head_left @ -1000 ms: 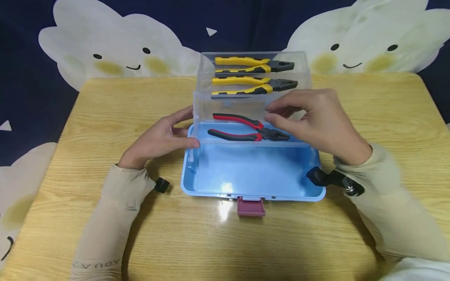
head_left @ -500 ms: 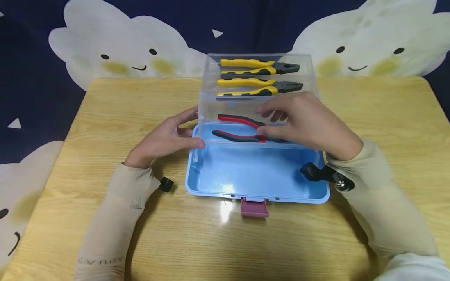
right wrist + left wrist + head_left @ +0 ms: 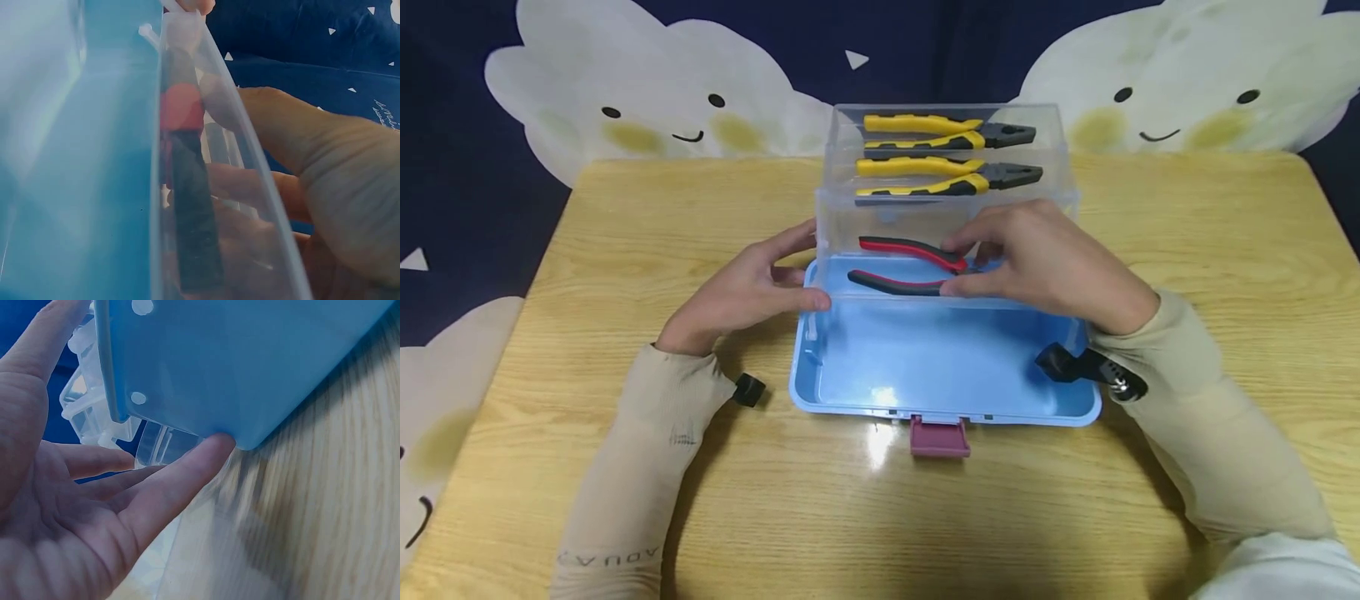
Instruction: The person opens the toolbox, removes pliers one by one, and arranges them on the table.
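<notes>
An opened blue toolbox holds raised clear trays over its rear half. Red-and-black pliers lie in the lowest tray, handles pointing left. My right hand reaches into that tray, thumb and fingers pinching the pliers near the pivot and covering their jaws. In the right wrist view, the pliers show through the clear tray wall. My left hand rests against the toolbox's left side, thumb at the tray corner. Its fairly straight fingers touch the blue wall in the left wrist view.
Two yellow-and-black pliers lie in the upper trays, behind the right hand. A maroon latch hangs from the toolbox's front. The wooden table extends around it, with a dark cloud-patterned cloth behind.
My right hand has moved left and down into the lowest tray and closed its thumb and fingers on the red-and-black pliers. The left hand stays at the toolbox's side.
</notes>
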